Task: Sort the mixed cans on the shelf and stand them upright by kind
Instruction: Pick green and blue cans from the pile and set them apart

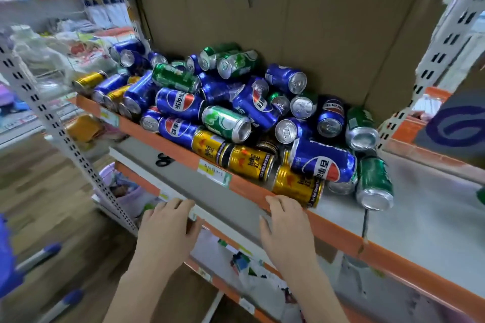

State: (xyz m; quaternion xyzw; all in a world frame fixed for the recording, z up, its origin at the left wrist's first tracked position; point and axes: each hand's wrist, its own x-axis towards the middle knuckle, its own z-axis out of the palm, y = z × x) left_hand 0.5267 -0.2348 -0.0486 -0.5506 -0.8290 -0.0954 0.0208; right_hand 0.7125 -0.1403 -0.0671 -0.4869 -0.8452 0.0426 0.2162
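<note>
A heap of several cans lies jumbled on the grey shelf (425,207), all on their sides. Blue cola cans (322,160) make up most of the pile, with green cans (225,122) scattered through it and gold cans (246,161) mostly along the front edge. One green can (375,183) lies apart at the pile's right. My left hand (168,228) hovers below the shelf's orange front lip, fingers apart, holding nothing. My right hand (286,225) is at the lip just under a gold can (298,186), also holding nothing.
A torn brown cardboard sheet (288,21) stands behind the pile. White slotted uprights (47,118) frame the shelf on both sides. The orange front lip (338,233) carries price labels. Lower shelves hold loose packets. Bare grey shelf surface extends to the right of the cans.
</note>
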